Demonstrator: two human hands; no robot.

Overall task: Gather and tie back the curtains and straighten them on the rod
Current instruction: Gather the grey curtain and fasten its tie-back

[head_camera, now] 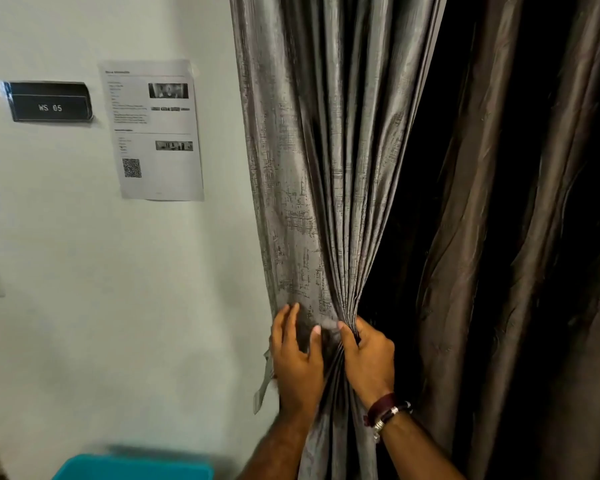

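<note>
Two curtains — a grey textured curtain (312,168) and a darker brown curtain (520,237) at right. Two hands, left hand (297,362) & right hand (368,362). One bracelet (387,410) on the right wrist. One printed sheet (153,129), one black sign (49,102) — both on the wall. One teal bin (136,467) at the bottom edge.

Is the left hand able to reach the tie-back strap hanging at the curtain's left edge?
Probably yes. The strap hangs just left of the left hand, which lies open on the curtain; nothing stands between them.
</note>
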